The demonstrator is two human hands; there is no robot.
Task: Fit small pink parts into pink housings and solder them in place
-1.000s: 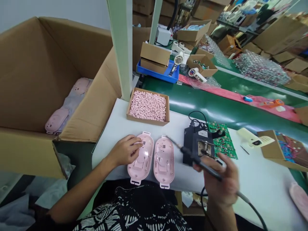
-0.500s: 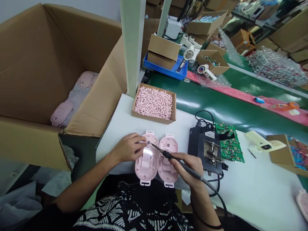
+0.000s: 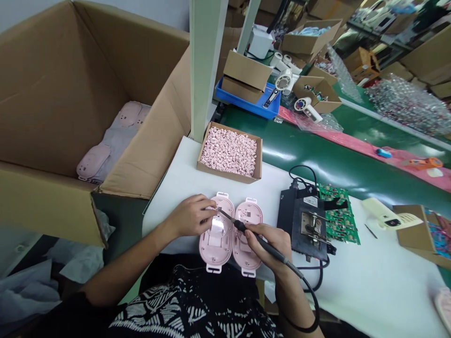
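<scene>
Two pink plastic shell halves lie side by side, inner faces up, at the table's near edge: a left half (image 3: 215, 249) and a right half (image 3: 246, 256). My right hand (image 3: 269, 241) grips a soldering iron (image 3: 260, 240) like a pen, and its tip reaches the upper part of the left half. Bent over that same upper part, my left hand (image 3: 193, 216) has its fingers closed together near the iron's tip. Whatever those fingertips pinch is too small to make out. A black soldering station (image 3: 294, 230) stands to the right, joined to the iron by a cable.
A carton of small pink parts (image 3: 229, 152) sits behind the shells. Green circuit boards (image 3: 340, 216) lie beside the station, near a cream-coloured device (image 3: 384, 213). On the left stands a large cardboard box (image 3: 148, 155) with pink shells inside. A post (image 3: 204, 70) rises behind the table.
The camera view has shifted slightly, moving the scene a little to the right. Both hands stay at the left shell half, with the iron's tip still at its upper part.
</scene>
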